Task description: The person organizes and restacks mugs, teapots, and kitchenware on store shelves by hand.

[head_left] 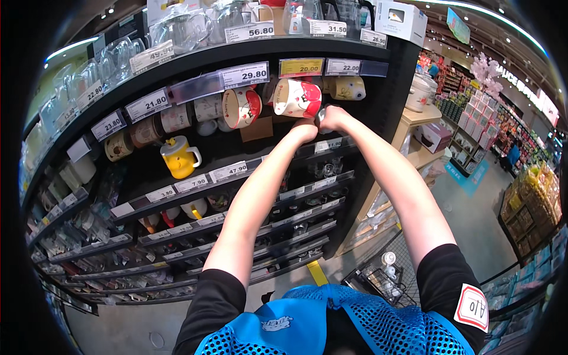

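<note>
Both my arms stretch forward to a dark shelf of mugs. My left hand (305,128) is at the shelf's front, under a white and red patterned mug (290,98); its fingers are hidden from me. Right beside it, my right hand (335,118) looks curled closed around a small pale greyish thing (322,115), mostly covered, whose kind I cannot make out. Another red and white patterned mug (236,108) lies on its side to the left. A cream mug with dark spots (349,88) is just beyond my right hand.
A yellow mug with a white handle (179,157) stands left on the shelf. Glass jugs (236,15) line the shelf above, and lower shelves hold more cups. A wire shopping cart (384,278) with white items is below right. A wooden shelf unit (417,118) adjoins at right.
</note>
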Demonstrator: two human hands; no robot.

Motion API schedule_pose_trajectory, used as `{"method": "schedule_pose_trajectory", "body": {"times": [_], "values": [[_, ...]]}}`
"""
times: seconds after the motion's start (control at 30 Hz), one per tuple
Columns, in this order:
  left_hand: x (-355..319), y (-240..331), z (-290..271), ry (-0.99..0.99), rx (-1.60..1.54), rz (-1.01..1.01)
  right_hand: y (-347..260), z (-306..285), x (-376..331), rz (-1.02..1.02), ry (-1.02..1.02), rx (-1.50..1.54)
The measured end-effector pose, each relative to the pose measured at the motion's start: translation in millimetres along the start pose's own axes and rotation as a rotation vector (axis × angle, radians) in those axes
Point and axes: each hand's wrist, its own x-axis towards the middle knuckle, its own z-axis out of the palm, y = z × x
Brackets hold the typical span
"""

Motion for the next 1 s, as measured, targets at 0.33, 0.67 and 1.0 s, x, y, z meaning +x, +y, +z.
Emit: {"method": "schedule_pose_trajectory", "body": {"times": [0.33, 0.67, 1.0], "values": [[20.4, -18.1, 8.3, 0.004, 0.064, 0.007, 8.2, 17.2, 45.3, 0.077, -0.447, 0.024], [31.5, -22.5, 18.1, 0.008, 0.163, 0.009, 18.3, 23.3, 55.2, 0.103, -0.528, 0.073], [27.6, -15.0, 13.1, -0.052, 0.248, -0.057, 5.8, 18.0, 50.9, 0.026, -0.405, -0.200]]}}
